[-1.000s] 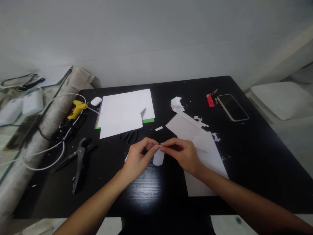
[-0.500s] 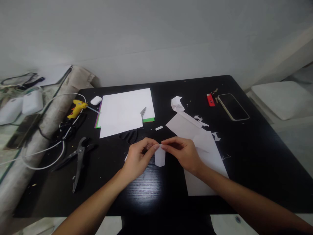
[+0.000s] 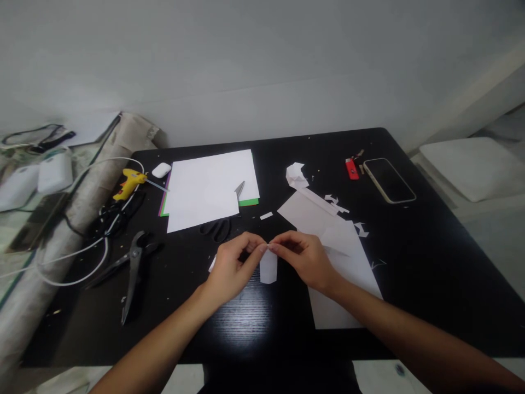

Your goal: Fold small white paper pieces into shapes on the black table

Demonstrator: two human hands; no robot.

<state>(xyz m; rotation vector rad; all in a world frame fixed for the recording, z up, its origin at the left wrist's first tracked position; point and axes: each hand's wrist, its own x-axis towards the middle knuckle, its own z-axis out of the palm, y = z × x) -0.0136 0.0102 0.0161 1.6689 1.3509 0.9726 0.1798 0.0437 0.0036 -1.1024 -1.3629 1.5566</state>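
A small white paper piece (image 3: 268,267) hangs between my two hands over the middle of the black table (image 3: 414,262). My left hand (image 3: 233,268) pinches its top left corner with thumb and forefinger. My right hand (image 3: 303,257) pinches the top right corner, fingertips almost touching those of the left. Both hands are closed on the paper. Under my right wrist lies a large white sheet (image 3: 340,257) with cut edges. Black scissors (image 3: 216,227) lie just beyond my left hand.
A stack of white and coloured paper (image 3: 209,186) lies at the back centre, with a yellow glue gun (image 3: 128,183), cables and pliers (image 3: 133,262) to the left. A folded paper shape (image 3: 297,175), paper scraps, a red lighter (image 3: 351,168) and a phone (image 3: 389,179) sit at the back right.
The small paper piece has turned from tilted to hanging straight down between my fingertips, and my hands have shifted slightly closer together.
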